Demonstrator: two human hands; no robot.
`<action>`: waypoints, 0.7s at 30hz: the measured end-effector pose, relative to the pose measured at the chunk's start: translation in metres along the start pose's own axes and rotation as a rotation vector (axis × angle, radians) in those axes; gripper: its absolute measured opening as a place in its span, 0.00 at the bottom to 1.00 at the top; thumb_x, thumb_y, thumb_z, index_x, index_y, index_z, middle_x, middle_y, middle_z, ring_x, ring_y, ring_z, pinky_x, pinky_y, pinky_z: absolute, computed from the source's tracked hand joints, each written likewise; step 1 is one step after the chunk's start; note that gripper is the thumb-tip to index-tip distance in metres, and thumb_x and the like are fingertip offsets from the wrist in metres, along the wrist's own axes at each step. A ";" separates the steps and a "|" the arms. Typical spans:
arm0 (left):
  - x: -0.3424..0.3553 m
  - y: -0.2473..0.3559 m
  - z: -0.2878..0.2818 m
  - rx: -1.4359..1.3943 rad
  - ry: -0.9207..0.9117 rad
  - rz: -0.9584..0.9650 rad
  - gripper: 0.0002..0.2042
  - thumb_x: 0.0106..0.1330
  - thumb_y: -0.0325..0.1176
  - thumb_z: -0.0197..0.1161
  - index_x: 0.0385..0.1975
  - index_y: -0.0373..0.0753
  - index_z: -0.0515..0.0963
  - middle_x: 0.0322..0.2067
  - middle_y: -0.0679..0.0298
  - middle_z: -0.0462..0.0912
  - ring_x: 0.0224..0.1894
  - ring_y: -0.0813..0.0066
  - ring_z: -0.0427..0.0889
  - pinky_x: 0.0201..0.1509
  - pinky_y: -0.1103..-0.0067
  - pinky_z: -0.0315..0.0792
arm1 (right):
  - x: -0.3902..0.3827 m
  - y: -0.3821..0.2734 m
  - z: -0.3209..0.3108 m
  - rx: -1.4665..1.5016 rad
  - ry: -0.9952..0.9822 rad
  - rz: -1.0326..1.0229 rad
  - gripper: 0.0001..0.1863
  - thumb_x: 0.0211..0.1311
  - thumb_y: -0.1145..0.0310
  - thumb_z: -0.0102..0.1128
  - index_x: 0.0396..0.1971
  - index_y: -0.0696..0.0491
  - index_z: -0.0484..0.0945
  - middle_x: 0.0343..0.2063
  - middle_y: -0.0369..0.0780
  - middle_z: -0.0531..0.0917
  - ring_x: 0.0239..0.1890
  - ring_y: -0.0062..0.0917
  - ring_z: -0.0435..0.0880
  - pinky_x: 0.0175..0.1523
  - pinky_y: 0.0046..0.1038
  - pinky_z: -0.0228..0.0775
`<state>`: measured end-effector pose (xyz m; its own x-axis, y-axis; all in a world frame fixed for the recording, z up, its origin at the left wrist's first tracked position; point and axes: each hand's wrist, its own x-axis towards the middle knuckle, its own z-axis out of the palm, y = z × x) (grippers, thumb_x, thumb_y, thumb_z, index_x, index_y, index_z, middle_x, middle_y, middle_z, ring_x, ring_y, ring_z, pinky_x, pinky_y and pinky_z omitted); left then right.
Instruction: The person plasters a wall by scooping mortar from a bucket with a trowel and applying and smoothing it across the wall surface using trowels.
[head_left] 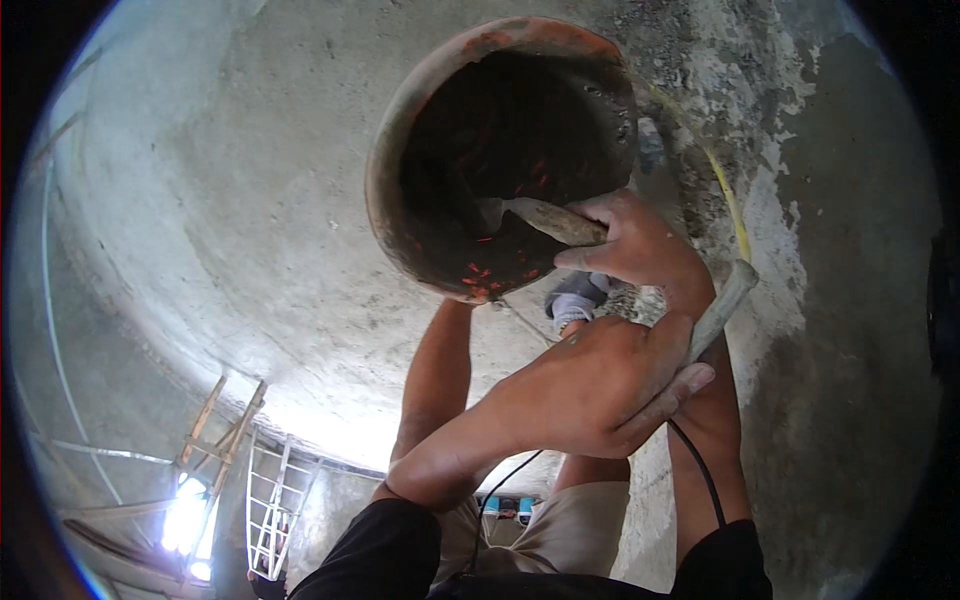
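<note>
My right hand (635,245) grips the worn handle of a small trowel (555,220), whose blade reaches down into a bucket (385,170). The bucket is crusted with grey, with orange-red showing through at the rim, and its inside is dark. My left forearm crosses over the right one. Closed around a grey, crusted handle (725,308) is my left hand (600,390). A thin yellow strip (728,190) runs from that handle's upper end toward the bucket's far right; what tool it belongs to, I cannot make out.
My shoe (578,295) shows just below the bucket. Rough grey cement (250,200) surrounds it, with a patchy whitish band (780,230) at the right. Lower left are a white metal ladder (270,510), a wooden frame (222,430) and a bright opening (188,515). A black cable (705,470) hangs by my right forearm.
</note>
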<state>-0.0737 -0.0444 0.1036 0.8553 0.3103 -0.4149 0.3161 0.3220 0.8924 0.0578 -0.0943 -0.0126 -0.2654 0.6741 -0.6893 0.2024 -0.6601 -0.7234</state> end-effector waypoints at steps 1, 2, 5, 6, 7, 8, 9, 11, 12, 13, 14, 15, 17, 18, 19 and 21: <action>-0.003 0.001 -0.003 0.043 -0.008 -0.064 0.12 0.66 0.37 0.56 0.33 0.33 0.69 0.18 0.50 0.70 0.21 0.47 0.71 0.26 0.64 0.64 | 0.002 -0.002 -0.001 0.088 -0.015 0.031 0.21 0.44 0.67 0.72 0.39 0.61 0.80 0.26 0.44 0.82 0.23 0.23 0.76 0.32 0.29 0.70; -0.004 -0.001 -0.006 0.058 -0.008 -0.069 0.12 0.66 0.37 0.56 0.33 0.33 0.69 0.18 0.50 0.70 0.21 0.47 0.71 0.26 0.64 0.64 | 0.004 -0.002 -0.002 0.175 -0.033 0.063 0.24 0.43 0.67 0.73 0.43 0.60 0.80 0.30 0.43 0.83 0.24 0.20 0.77 0.32 0.27 0.70; -0.002 -0.002 -0.010 -0.003 0.040 -0.025 0.12 0.66 0.36 0.56 0.32 0.32 0.69 0.18 0.51 0.71 0.21 0.48 0.70 0.27 0.65 0.63 | 0.003 0.022 -0.007 0.163 -0.030 -0.014 0.28 0.44 0.67 0.73 0.47 0.62 0.77 0.35 0.40 0.82 0.26 0.17 0.77 0.30 0.21 0.70; -0.005 -0.003 -0.014 -0.021 0.077 -0.027 0.12 0.66 0.36 0.56 0.32 0.32 0.69 0.18 0.52 0.70 0.21 0.50 0.70 0.26 0.66 0.63 | 0.005 0.031 -0.003 0.195 -0.008 -0.068 0.28 0.44 0.68 0.73 0.47 0.62 0.77 0.35 0.40 0.82 0.27 0.16 0.78 0.31 0.20 0.70; -0.010 -0.004 -0.020 -0.035 0.116 -0.032 0.12 0.66 0.36 0.55 0.32 0.31 0.69 0.18 0.53 0.68 0.20 0.52 0.70 0.26 0.67 0.62 | 0.000 0.020 -0.001 0.323 -0.054 0.049 0.26 0.48 0.70 0.71 0.49 0.61 0.76 0.34 0.39 0.83 0.33 0.18 0.79 0.41 0.22 0.71; -0.011 -0.004 -0.023 -0.077 0.146 -0.010 0.12 0.66 0.36 0.55 0.32 0.31 0.70 0.17 0.54 0.67 0.20 0.54 0.70 0.25 0.67 0.61 | -0.012 0.024 -0.004 0.309 -0.041 0.057 0.26 0.48 0.70 0.71 0.49 0.61 0.76 0.34 0.39 0.83 0.33 0.18 0.79 0.41 0.22 0.71; -0.007 -0.005 -0.029 -0.042 0.174 0.043 0.11 0.67 0.33 0.53 0.35 0.29 0.68 0.18 0.54 0.70 0.19 0.55 0.73 0.23 0.66 0.63 | -0.026 0.031 -0.008 0.329 -0.010 0.119 0.27 0.49 0.71 0.70 0.51 0.60 0.74 0.35 0.38 0.83 0.35 0.18 0.79 0.43 0.21 0.71; -0.008 -0.014 -0.032 -0.244 0.253 -0.017 0.11 0.68 0.33 0.52 0.37 0.29 0.68 0.19 0.58 0.70 0.20 0.64 0.72 0.23 0.70 0.63 | -0.043 0.041 -0.008 0.464 -0.026 0.180 0.26 0.51 0.73 0.69 0.52 0.59 0.74 0.36 0.37 0.81 0.39 0.19 0.78 0.46 0.22 0.71; -0.009 -0.022 -0.032 -0.449 0.333 -0.090 0.11 0.68 0.33 0.50 0.39 0.29 0.68 0.19 0.63 0.69 0.21 0.73 0.71 0.23 0.74 0.62 | -0.053 0.051 -0.003 0.462 -0.012 0.183 0.26 0.51 0.73 0.69 0.52 0.59 0.74 0.36 0.37 0.81 0.39 0.19 0.78 0.46 0.22 0.71; -0.009 -0.034 -0.032 -0.464 0.309 -0.077 0.11 0.68 0.33 0.50 0.39 0.29 0.68 0.19 0.63 0.69 0.21 0.73 0.71 0.23 0.74 0.62 | -0.069 0.068 0.000 0.486 0.047 0.137 0.24 0.51 0.73 0.68 0.50 0.59 0.75 0.36 0.37 0.81 0.40 0.19 0.78 0.46 0.23 0.71; -0.009 -0.043 -0.034 -0.548 0.304 -0.051 0.11 0.68 0.33 0.48 0.39 0.29 0.69 0.20 0.67 0.68 0.22 0.79 0.67 0.24 0.78 0.60 | -0.083 0.082 0.003 0.507 0.112 0.089 0.22 0.51 0.73 0.68 0.48 0.58 0.76 0.36 0.36 0.81 0.40 0.19 0.78 0.46 0.23 0.71; -0.006 -0.049 -0.031 -0.635 0.292 -0.026 0.11 0.69 0.33 0.46 0.39 0.30 0.70 0.21 0.71 0.67 0.23 0.85 0.63 0.24 0.82 0.58 | -0.096 0.098 0.003 0.463 0.191 0.068 0.21 0.49 0.70 0.70 0.45 0.58 0.77 0.35 0.37 0.81 0.39 0.20 0.78 0.46 0.25 0.71; -0.005 -0.047 -0.021 -0.607 0.398 -0.009 0.14 0.66 0.37 0.48 0.37 0.31 0.71 0.20 0.72 0.65 0.19 0.86 0.59 0.22 0.85 0.52 | -0.107 0.118 0.016 0.181 0.368 -0.101 0.24 0.45 0.71 0.72 0.44 0.59 0.76 0.36 0.39 0.81 0.39 0.19 0.78 0.45 0.24 0.71; -0.006 -0.045 -0.016 -0.513 0.496 -0.076 0.15 0.65 0.38 0.49 0.37 0.29 0.70 0.18 0.72 0.63 0.16 0.87 0.57 0.19 0.85 0.49 | -0.108 0.122 0.026 0.193 0.422 -0.024 0.23 0.43 0.70 0.74 0.42 0.59 0.77 0.36 0.39 0.81 0.39 0.20 0.78 0.45 0.25 0.71; -0.006 -0.043 -0.015 -0.490 0.498 -0.032 0.14 0.65 0.37 0.48 0.32 0.30 0.69 0.15 0.72 0.61 0.15 0.87 0.55 0.18 0.85 0.46 | -0.105 0.128 0.039 0.221 0.471 0.041 0.23 0.41 0.70 0.75 0.41 0.59 0.78 0.36 0.39 0.82 0.38 0.20 0.78 0.44 0.26 0.71; 0.003 -0.042 -0.008 -0.628 0.388 -0.037 0.12 0.67 0.36 0.44 0.26 0.35 0.64 0.13 0.73 0.57 0.14 0.89 0.52 0.17 0.86 0.43 | -0.116 0.146 0.047 0.298 0.598 0.104 0.24 0.39 0.69 0.76 0.39 0.59 0.79 0.34 0.38 0.81 0.37 0.21 0.77 0.43 0.25 0.69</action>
<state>-0.0880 -0.0497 0.0638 0.6052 0.5460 -0.5793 -0.0527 0.7536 0.6552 0.0737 -0.2844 -0.0369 0.3260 0.6126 -0.7200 -0.0929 -0.7372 -0.6693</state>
